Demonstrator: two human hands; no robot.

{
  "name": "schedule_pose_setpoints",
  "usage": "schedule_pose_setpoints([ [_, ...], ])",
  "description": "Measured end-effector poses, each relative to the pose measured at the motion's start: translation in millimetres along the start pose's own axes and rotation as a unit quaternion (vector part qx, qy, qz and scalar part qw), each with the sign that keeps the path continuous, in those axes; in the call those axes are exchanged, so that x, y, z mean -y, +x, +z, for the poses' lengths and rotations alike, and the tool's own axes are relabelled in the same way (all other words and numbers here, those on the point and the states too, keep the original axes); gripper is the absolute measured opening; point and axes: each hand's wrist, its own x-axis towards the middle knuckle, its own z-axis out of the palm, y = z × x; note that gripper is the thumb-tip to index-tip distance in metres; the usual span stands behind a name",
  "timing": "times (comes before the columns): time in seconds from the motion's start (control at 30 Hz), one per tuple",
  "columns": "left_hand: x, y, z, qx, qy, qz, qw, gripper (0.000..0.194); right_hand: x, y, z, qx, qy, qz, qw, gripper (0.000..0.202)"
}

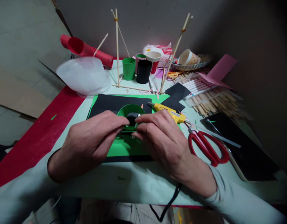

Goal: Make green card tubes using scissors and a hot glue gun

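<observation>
Just above the paper sheets, both hands hold a green paper ring (128, 109), its open top facing up towards me. My left hand (91, 138) pinches the near left part of the rim between thumb and fingers. At the near right part, my right hand (165, 140) is closed on the same ring, with a small whitish bit showing at its fingertips that I cannot make out. Below lie a black sheet (108, 104) and a green sheet (124, 147). A yellow glue gun (168, 111) rests beyond my right hand, and red-handled scissors (207, 146) lie to its right.
Two stick frames stand at the back, around a green cup (129, 69) and a black cup (144, 72). Clear plastic lids (84, 74) and red paper tubes (80, 46) are at left. Wooden sticks (211, 102), markers (197, 85) and a black phone-like slab (243, 149) lie right.
</observation>
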Motion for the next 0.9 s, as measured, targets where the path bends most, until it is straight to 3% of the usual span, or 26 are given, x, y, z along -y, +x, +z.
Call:
schedule_pose_setpoints([
  [0.37,1.3,-0.9,4.4,0.014,-0.018,0.021,1.000,0.004,-0.6,-4.1,4.6,0.002,0.012,0.000,1.000,0.008],
  [0.53,7.8,-0.6,9.1,-0.002,-0.073,0.035,0.997,0.017,-0.3,-1.2,2.0,0.011,-0.028,0.005,1.000,0.008],
  [0.77,17.1,8.1,5.9,-0.029,-0.105,-0.046,0.993,0.006,-13.0,1.0,1.4,0.011,-0.009,0.012,1.000,0.015],
  [0.9,22.4,10.7,7.7,-0.036,-0.119,-0.039,0.991,0.006,-19.2,1.3,2.4,0.006,0.008,0.016,1.000,0.012],
])
